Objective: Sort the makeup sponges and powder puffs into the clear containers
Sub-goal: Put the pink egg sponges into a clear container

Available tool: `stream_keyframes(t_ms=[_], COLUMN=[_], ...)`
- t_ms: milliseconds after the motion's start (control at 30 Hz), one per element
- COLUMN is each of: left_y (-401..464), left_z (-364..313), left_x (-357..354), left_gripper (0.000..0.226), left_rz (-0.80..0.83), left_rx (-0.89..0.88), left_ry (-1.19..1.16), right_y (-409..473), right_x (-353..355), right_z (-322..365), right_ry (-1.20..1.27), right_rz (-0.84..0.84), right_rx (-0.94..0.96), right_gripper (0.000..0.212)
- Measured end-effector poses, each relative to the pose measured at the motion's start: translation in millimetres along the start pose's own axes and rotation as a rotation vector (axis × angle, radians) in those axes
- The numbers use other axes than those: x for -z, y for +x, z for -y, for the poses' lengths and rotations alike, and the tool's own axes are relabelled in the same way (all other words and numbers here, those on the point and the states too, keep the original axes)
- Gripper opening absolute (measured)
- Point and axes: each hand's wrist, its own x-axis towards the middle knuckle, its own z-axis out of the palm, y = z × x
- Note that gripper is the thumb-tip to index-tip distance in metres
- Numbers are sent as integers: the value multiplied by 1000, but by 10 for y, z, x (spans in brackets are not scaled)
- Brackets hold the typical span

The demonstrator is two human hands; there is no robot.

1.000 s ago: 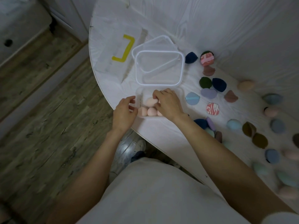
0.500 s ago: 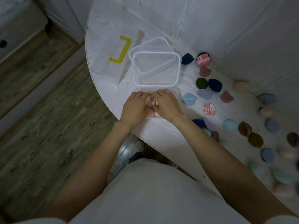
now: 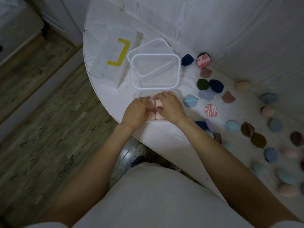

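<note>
A small clear container sits at the near table edge with several pink sponges inside. My left hand and my right hand both lie over it, fingers bent down onto the sponges; most of the box is hidden under them. Just behind stands a larger clear container with a white rim, nothing in it, with a clear lid under it. To the right, many sponges and puffs lie loose, among them a light blue puff and a red marbled puff.
A clear bag with a yellow handle lies at the back left of the white table. The rounded table edge runs just left of my hands, with wood floor below. A white wall rises behind the puffs.
My left hand moved from the container's left side onto the pink sponges beside my right hand. Both hands now cover the box.
</note>
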Motion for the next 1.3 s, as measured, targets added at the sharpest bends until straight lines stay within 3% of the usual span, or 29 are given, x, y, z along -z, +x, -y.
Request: stream_keyframes(t_ms=[300,500,800,1300], left_y=[160,141,113,40], left_z=[-38,-35,-18,-37], left_x=[25,49,43,52], left_gripper=[34,18,24,32], left_rz=[31,7,28,-107], left_rx=[19,-39,-43,-61], left_ry=[-10,-17,-74,-29], right_y=[-5,-7,-43,-215], right_x=[4,23,11,213], right_z=[-25,-54,-52,-21], right_ry=[3,-48,-64,-45], right_rz=[45,45,28,-110], right_rx=[-59,-79,-76,20], right_gripper=[39,31,26,32])
